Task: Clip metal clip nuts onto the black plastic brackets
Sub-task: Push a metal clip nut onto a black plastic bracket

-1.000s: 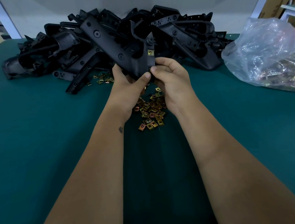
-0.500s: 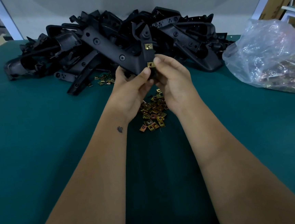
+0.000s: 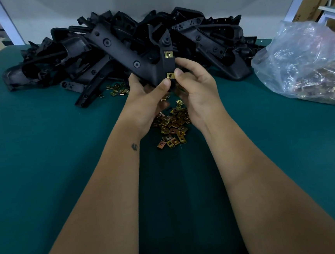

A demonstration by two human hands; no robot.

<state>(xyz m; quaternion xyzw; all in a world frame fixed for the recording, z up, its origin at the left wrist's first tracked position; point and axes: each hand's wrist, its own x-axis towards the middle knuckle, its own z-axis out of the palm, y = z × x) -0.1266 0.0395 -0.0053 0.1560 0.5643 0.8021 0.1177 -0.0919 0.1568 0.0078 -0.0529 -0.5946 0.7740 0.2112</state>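
Observation:
I hold a black V-shaped plastic bracket [image 3: 128, 55] above the green table. My left hand [image 3: 146, 102] grips its lower corner from the left, thumb on the front face. My right hand [image 3: 198, 91] grips the bracket's right edge, its thumb tip pressed against the lower brass clip nut [image 3: 170, 75] seated on the right arm. A second clip nut [image 3: 168, 54] sits higher on the same arm. Loose brass clip nuts [image 3: 172, 126] lie in a small heap on the table under my hands.
A big pile of black brackets [image 3: 205, 36] fills the back of the green table [image 3: 43, 158]. A few more clip nuts [image 3: 118, 90] lie at its front left. A clear plastic bag of clips [image 3: 307, 64] sits at the right.
The bracket rose a little and tilted toward me. A lower clip nut now shows on its right arm, and my right thumb has slid up beside it.

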